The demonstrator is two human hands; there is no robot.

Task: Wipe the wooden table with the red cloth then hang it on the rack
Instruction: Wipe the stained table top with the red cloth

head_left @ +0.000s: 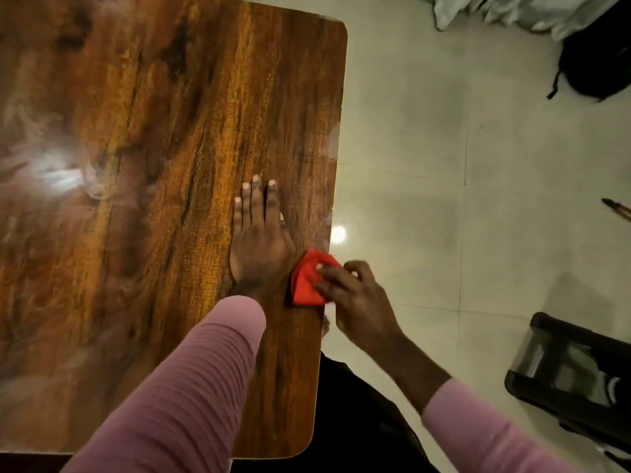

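Observation:
The wooden table [153,148] fills the left and middle of the head view, glossy with dark grain. A folded red cloth [307,283] lies at the table's right edge. My right hand [355,295] presses on the cloth from the right, fingers curled over it, reaching in from beside the table. My left hand [257,240] rests flat on the tabletop just left of the cloth, fingers spread and pointing away from me, holding nothing. Both arms wear pink sleeves. No rack is in view.
Pale tiled floor [478,165] lies to the right of the table. A dark stool or small stand [573,373] sits at lower right. A black bag [597,66] and pale fabric [512,11] lie at the top right.

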